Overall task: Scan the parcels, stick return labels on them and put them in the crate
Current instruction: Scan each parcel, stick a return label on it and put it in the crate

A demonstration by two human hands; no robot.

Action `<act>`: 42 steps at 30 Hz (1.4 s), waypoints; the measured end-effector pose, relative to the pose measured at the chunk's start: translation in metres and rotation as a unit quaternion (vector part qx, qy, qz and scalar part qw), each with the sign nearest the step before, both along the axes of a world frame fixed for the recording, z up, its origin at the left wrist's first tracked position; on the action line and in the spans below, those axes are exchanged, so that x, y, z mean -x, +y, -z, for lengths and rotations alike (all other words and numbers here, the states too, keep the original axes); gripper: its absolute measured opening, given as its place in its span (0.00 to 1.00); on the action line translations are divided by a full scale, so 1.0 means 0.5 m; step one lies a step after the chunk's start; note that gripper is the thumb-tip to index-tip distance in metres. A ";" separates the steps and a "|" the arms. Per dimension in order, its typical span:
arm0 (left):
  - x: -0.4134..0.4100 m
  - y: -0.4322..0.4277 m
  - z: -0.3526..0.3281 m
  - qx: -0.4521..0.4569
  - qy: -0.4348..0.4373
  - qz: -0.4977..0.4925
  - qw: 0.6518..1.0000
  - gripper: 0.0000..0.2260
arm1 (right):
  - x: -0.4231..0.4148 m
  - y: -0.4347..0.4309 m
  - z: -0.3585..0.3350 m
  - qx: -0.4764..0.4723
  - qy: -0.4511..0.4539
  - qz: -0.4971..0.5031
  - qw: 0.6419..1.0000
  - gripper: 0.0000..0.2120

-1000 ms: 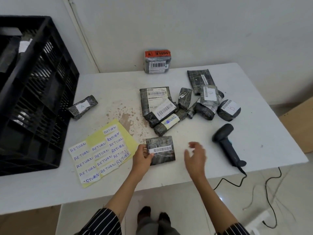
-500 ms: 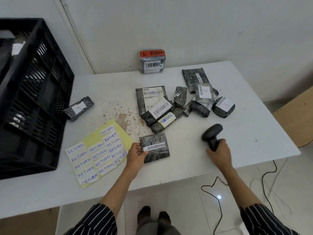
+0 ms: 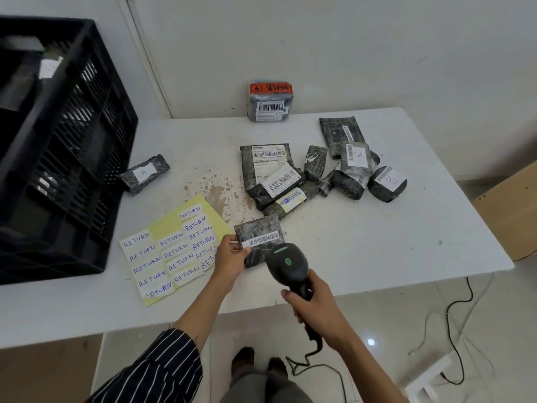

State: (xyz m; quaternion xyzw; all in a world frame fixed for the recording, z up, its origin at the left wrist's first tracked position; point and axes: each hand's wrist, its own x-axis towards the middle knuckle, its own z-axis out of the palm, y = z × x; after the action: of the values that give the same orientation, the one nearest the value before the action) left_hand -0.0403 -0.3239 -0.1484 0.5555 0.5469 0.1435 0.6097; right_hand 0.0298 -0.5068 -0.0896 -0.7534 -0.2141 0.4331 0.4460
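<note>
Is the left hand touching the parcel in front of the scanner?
Touching. The head view shows the left hand pinching the parcel at its left edge, with the thumb on the barcode label.

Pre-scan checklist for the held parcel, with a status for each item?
1. Grip: left hand pinches parcel: ok.
2. Code: barcode faces up, uncovered: ok.
3. Tool: right hand grips scanner, head close to barcode: ok.
4. Scan registered: cannot tell.
5. Return label on parcel: not ok, none visible.
6. Supply: label sheet lies beside left hand: ok.
</note>
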 end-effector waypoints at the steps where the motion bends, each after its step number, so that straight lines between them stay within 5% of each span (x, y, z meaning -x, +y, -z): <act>1: 0.002 -0.001 0.000 0.002 -0.001 -0.003 1.000 0.11 | 0.006 -0.003 -0.002 -0.003 0.007 -0.006 1.000 0.10; 21: 0.009 0.001 -0.004 0.002 0.012 -0.006 1.000 0.11 | 0.021 -0.008 -0.017 -0.020 0.010 -0.031 0.999 0.08; 25: 0.010 -0.005 -0.005 0.009 0.007 -0.002 1.000 0.11 | 0.003 0.000 0.013 -0.001 -0.075 0.011 0.997 0.09; 29: 0.016 -0.024 -0.002 0.019 0.021 0.018 0.999 0.13 | -0.070 0.018 0.078 0.076 -0.250 -0.006 0.965 0.12; 34: 0.015 -0.051 0.013 -0.007 0.073 0.059 0.996 0.13 | -0.163 0.043 0.140 0.218 -0.417 -0.025 0.882 0.13; 40: 0.030 -0.048 0.002 -0.166 0.162 0.141 0.963 0.14 | -0.190 0.068 0.153 0.282 -0.468 -0.042 0.836 0.14; 42: 0.049 -0.030 -0.003 -0.235 0.176 0.158 0.943 0.13 | -0.185 0.067 0.146 0.340 -0.464 -0.027 0.817 0.23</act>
State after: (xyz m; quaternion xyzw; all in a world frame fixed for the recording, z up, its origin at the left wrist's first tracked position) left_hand -0.0647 -0.3389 -0.1468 0.7786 0.5015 0.0695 0.3708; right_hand 0.1222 -0.4731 -0.1626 -0.9627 -0.2551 0.0898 -0.0030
